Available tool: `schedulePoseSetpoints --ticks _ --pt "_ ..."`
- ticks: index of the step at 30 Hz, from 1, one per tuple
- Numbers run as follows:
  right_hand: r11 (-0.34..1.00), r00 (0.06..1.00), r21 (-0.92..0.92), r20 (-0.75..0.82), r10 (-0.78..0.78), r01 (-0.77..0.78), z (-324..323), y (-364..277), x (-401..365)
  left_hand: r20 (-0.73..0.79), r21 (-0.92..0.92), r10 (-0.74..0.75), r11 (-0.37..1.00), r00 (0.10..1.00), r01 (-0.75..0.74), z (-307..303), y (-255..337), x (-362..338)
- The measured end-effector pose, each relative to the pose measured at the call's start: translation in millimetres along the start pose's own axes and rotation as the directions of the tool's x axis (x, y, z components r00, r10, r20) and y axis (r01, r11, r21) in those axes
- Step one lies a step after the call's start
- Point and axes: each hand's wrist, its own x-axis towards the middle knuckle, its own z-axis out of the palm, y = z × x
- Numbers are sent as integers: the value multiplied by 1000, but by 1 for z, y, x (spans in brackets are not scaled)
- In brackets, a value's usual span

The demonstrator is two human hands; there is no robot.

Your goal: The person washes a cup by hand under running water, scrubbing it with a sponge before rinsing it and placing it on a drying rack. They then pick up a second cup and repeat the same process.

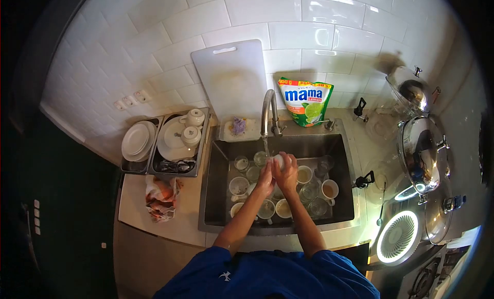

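The right hand's fingers were curled around a white piece of crockery, clearly grasping it. The left hand's fingers were bent in close against the near side of the same piece; how firmly they pressed could not be told, since the two hands overlapped. The piece was raised over the sink, right beside a thin stream of water from the single curved faucet.

Below, the basin was crowded: at least five white cups, one on the right with brown liquid in it, and at least five clear glasses. The forearms covered some of the vessels, so an exact count was not possible.

Behind the basin, one purple sponge lay on a shallow tray left of the faucet, one white cutting board leaned on the tiles, and one green soap pouch stood to the right.

To the left were two metal bins, one with white plates, the other with more plates, two small cups and cutlery; a crumpled cloth lay in front. To the right stood three pot lids and one lit round fan.
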Motion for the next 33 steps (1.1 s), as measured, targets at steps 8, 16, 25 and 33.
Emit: schedulePoseSetpoints --ticks 8,16,25,33 --pt "929 915 327 403 27 -172 1 16 11 -47 -211 -20 978 999 10 -22 1 25" --pt "246 208 149 950 235 -958 5 33 13 -26 -301 -104 949 994 92 -33 3 27" --pt "828 695 45 571 437 -558 15 10 10 -330 82 48 996 943 -22 -29 0 12" --pt "976 642 203 738 -207 80 -14 -9 26 -159 -93 -78 994 984 64 -6 27 -9"
